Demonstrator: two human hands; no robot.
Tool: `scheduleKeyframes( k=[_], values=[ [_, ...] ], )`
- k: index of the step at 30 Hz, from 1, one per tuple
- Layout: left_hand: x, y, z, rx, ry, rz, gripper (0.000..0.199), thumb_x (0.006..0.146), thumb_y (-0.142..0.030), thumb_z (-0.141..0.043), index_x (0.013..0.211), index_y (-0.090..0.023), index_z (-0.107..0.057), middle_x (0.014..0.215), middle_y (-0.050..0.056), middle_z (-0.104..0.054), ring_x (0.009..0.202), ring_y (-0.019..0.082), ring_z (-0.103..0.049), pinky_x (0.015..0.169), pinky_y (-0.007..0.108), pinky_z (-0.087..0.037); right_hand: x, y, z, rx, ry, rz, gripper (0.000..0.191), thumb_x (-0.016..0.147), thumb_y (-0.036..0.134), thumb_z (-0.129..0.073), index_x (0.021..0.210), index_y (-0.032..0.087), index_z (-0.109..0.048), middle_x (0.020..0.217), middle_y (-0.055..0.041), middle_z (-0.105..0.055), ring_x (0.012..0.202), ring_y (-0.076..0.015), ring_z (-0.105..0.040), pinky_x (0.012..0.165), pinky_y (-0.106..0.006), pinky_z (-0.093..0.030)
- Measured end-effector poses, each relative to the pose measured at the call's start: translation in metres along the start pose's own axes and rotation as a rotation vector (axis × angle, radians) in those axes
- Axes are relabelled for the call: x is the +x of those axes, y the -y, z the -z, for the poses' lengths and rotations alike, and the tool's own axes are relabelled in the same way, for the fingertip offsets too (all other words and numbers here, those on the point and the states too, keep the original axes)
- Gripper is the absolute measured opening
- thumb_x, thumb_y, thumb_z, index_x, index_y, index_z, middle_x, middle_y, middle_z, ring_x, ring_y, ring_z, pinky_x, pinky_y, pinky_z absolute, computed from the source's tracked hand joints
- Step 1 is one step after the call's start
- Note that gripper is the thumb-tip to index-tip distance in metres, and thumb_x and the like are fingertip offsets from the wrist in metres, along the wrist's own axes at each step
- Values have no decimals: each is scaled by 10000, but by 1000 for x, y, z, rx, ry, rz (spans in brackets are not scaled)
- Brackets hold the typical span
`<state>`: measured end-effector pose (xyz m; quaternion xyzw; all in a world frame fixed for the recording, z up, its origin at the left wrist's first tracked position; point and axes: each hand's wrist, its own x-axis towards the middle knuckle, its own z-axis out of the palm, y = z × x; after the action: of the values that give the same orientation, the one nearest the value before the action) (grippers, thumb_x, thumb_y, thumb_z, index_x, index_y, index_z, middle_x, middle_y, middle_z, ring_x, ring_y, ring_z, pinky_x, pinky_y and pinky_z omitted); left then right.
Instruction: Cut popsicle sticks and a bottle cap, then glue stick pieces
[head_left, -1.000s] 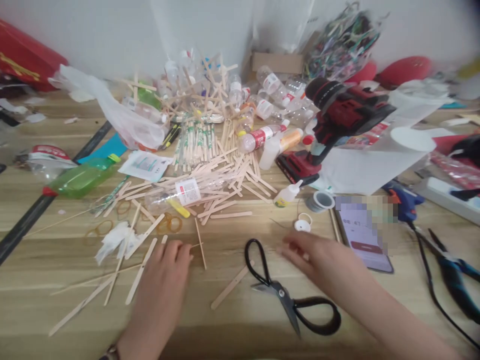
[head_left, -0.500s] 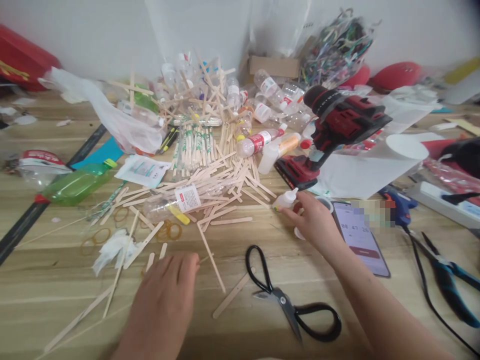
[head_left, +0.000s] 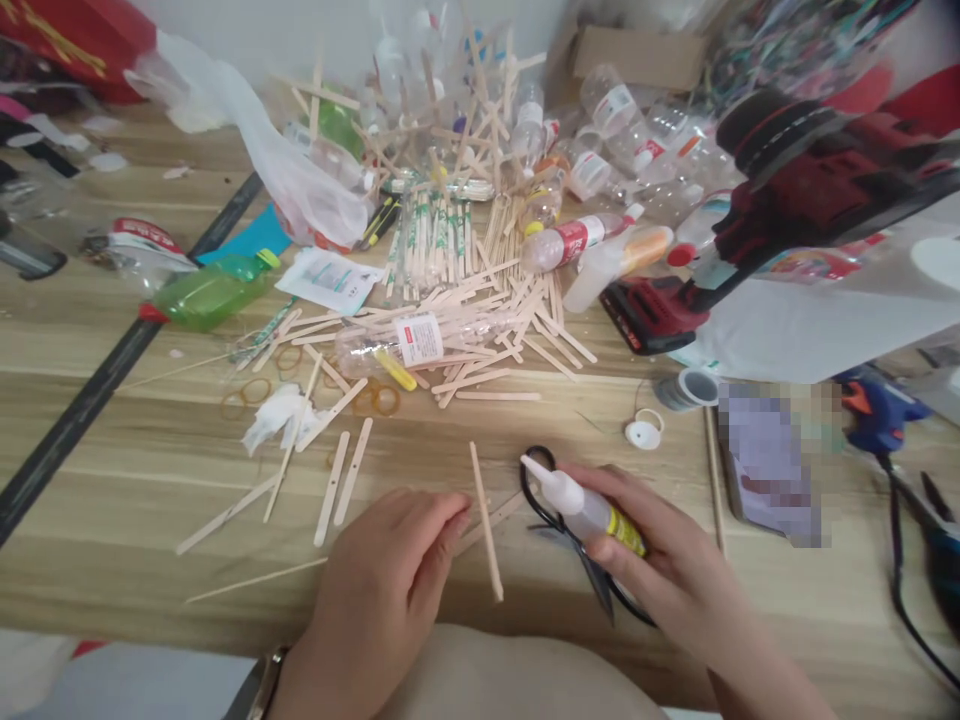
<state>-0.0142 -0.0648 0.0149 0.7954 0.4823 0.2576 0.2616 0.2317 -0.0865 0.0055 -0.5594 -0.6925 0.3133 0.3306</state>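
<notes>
My right hand (head_left: 652,560) is wrapped round a small glue bottle (head_left: 592,510) with a white nozzle and a yellow label. The nozzle points up and left, above the black-handled scissors (head_left: 598,580). My left hand (head_left: 390,580) is closed in a pinch, palm down. Just past its fingertips a wooden craft stick (head_left: 487,530) sits raised, seemingly joined to a thin stick in the pinch; the grip itself is mostly hidden. Another craft stick (head_left: 506,510) lies behind it on the table. Two craft sticks with small dark marks (head_left: 331,490) lie left of my left hand.
A heap of craft sticks (head_left: 555,330) and a clear bottle (head_left: 367,350) lie ahead. Plastic bottles (head_left: 611,105) crowd the back. A red drill (head_left: 660,310) stands right, near a small pot (head_left: 686,390), a white cap (head_left: 643,434), a phone (head_left: 772,460) and a glue gun (head_left: 881,410).
My right hand has lifted the glue bottle from beside the phone and brought it left and nearer, over the scissors. My left hand has moved slightly right with the craft stick. The view has shifted.
</notes>
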Motion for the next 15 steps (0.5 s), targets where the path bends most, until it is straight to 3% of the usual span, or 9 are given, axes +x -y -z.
scheduleKeyframes(
  k=[3,8,15],
  values=[
    [-3,-1,0,-19,7,-14,176,950,-163,-454,971,-221,-619,822,9,-698,758,163,-640,674,256,-466,-9,-1,-7,121,-17,-119,306,821,464,-670,1011,239,-588,905,-54,-686,802,-217,-678,629,-281,-543],
    [-6,-3,-1,-23,14,-32,168,964,-179,-450,964,-219,-613,796,1,-678,733,162,-619,658,268,-451,-14,-4,-1,186,9,-46,237,807,373,-716,987,262,-609,902,-31,-646,822,-199,-648,648,-265,-524],
    [-12,-5,3,11,21,-55,200,974,-178,-421,948,-194,-619,798,20,-703,727,179,-621,643,291,-449,-12,0,0,173,-38,-56,244,785,413,-734,960,270,-643,891,-30,-650,819,-202,-643,666,-268,-518]
  ],
)
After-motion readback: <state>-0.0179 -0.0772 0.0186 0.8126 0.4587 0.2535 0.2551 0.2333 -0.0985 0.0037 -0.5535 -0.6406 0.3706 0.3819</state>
